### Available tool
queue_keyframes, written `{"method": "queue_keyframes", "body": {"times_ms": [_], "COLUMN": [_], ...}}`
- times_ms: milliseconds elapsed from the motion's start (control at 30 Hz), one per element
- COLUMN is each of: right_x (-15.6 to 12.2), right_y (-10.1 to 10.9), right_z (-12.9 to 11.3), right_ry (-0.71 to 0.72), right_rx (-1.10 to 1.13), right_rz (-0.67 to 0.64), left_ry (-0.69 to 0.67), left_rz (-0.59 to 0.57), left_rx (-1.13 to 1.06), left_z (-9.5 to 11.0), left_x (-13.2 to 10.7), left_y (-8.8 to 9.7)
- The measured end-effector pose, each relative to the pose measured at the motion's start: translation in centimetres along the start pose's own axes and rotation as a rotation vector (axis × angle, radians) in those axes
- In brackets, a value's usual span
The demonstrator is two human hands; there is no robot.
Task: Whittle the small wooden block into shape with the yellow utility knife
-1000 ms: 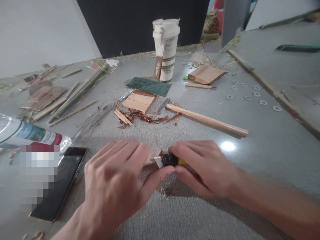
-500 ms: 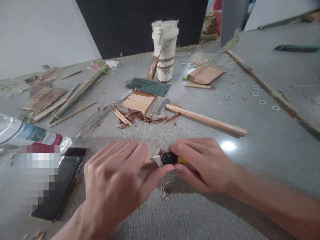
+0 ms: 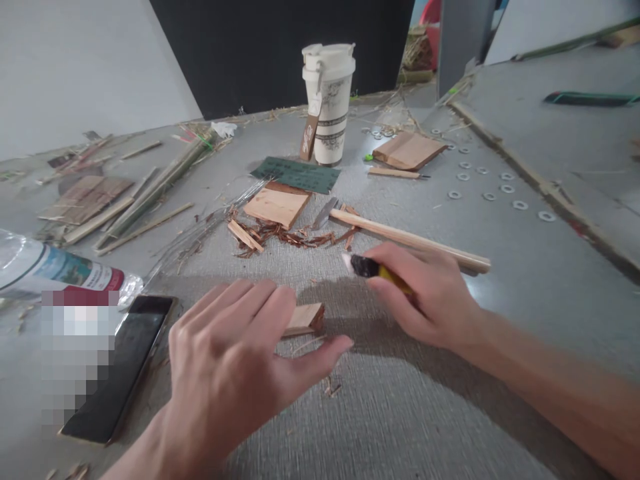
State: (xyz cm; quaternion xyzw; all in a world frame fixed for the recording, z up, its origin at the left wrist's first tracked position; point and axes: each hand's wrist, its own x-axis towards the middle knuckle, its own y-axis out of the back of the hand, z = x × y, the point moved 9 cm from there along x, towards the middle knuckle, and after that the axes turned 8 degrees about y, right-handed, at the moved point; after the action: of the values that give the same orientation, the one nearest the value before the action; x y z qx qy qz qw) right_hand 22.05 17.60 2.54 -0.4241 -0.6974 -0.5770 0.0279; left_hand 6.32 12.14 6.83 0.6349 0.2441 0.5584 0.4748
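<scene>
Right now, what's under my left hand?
A small wood block pokes out beneath the left hand, on the grey table; its covered end cannot be seen.

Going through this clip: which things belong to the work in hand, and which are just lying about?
In hand:
- left hand, flat on the small wood block
- right hand, gripping the utility knife

Lying about:
- lidded cup
- phone
- plastic bottle
- green sandpaper sheet
- wooden-handled tool
- washers

A craft workshop — wood shavings (image 3: 295, 235), split bamboo (image 3: 155, 187), sandpaper (image 3: 296, 175), washers (image 3: 500, 190) and a utility knife (image 3: 367, 267) at one grey bench (image 3: 500, 293).
</scene>
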Motion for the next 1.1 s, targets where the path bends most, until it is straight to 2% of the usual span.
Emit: {"method": "queue_keyframes", "body": {"times_ms": [133, 267, 1100], "right_x": [0.2, 0.3, 0.3], "right_y": [-1.3, -2.0, -2.4], "right_z": [-2.6, -4.0, -4.6], "right_ry": [0.121, 0.180, 0.192], "right_rx": [0.069, 0.116, 0.129], "right_rz": [-0.100, -0.135, -0.154], "left_ry": [-0.008, 0.001, 0.002], "left_rz": [0.030, 0.025, 0.000], "left_rx": [-0.015, -0.027, -0.035], "left_z": [0.1, 0.2, 0.3], "left_x": [0.1, 0.3, 0.3], "left_y": [0.3, 0.3, 0.1]}}
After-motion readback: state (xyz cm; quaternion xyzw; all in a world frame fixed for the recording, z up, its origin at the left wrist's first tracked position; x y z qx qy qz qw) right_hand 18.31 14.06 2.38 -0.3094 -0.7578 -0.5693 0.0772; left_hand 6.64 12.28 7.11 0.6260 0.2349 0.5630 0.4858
